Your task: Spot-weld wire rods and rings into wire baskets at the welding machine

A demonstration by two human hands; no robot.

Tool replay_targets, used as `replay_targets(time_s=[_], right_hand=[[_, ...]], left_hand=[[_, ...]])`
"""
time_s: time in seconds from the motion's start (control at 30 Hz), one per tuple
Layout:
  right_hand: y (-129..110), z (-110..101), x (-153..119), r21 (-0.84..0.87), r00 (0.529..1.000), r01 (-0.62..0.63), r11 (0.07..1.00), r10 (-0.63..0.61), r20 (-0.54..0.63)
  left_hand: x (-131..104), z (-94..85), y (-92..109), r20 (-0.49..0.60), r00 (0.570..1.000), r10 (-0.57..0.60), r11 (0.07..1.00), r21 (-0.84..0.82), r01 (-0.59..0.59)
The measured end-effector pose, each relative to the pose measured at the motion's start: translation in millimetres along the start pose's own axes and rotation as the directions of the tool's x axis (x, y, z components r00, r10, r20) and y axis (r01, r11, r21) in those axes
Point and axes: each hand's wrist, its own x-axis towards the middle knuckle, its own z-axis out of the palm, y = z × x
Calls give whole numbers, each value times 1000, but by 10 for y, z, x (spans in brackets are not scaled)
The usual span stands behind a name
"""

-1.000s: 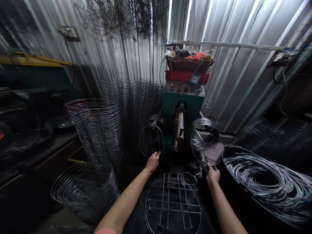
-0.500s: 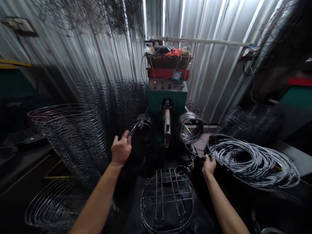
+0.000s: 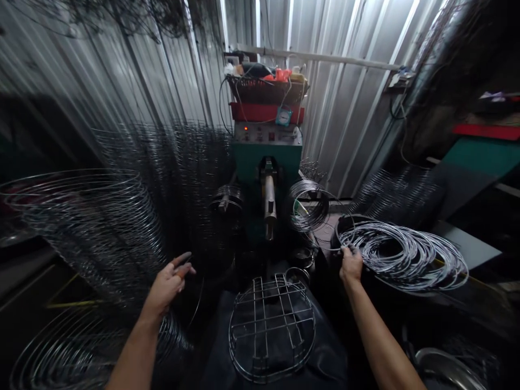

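A round wire grid (image 3: 265, 325) lies across the lap, between the forearms. My left hand (image 3: 174, 279) is left of it, fingers apart; a thin curved wire hangs just to its right, and I cannot make out whether they touch. My right hand (image 3: 351, 262) has its fingers closed round a thin wire ring (image 3: 331, 248) at the left edge of the pile of large wire rings (image 3: 406, 254). Ahead, the green machine (image 3: 266, 162) has a metal arm (image 3: 270, 208) pointing this way. Wire rings (image 3: 227, 199) hang left of that arm, and a ring bundle (image 3: 309, 205) sits right of it.
Tall stacks of wire rings (image 3: 97, 233) stand at the left, with more rings (image 3: 60, 352) below. A basket (image 3: 266, 89) of odds and ends tops the machine. A round metal pan (image 3: 447, 371) is at the lower right.
My left hand has moved down and left, away from the small hanging rings. My right hand stays beside the large ring pile. The view has shifted slightly to the right.
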Motion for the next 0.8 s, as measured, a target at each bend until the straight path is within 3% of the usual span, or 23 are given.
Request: replay_targets(time_s=[0.1,0.33,0.53,0.67,0.8], right_hand=[[-229,13,-40,61,998,-67,996,68,-15],[-705,-58,103,-149,995,95,984,-89,47],[-635,-72,230,-283,995,27,959,2,103],[-597,12,165,-260,978,196,945,-168,126],[-901,150,108,-222,930,342,913,-295,221]], left_hand=[[-100,19,-233,70,996,-49,997,59,45],[-192,63,-510,69,991,-114,991,79,109],[-240,109,-544,92,984,-151,987,62,145],[-251,103,-604,85,983,-164,986,58,159],[-234,54,-711,76,988,-134,990,44,131]])
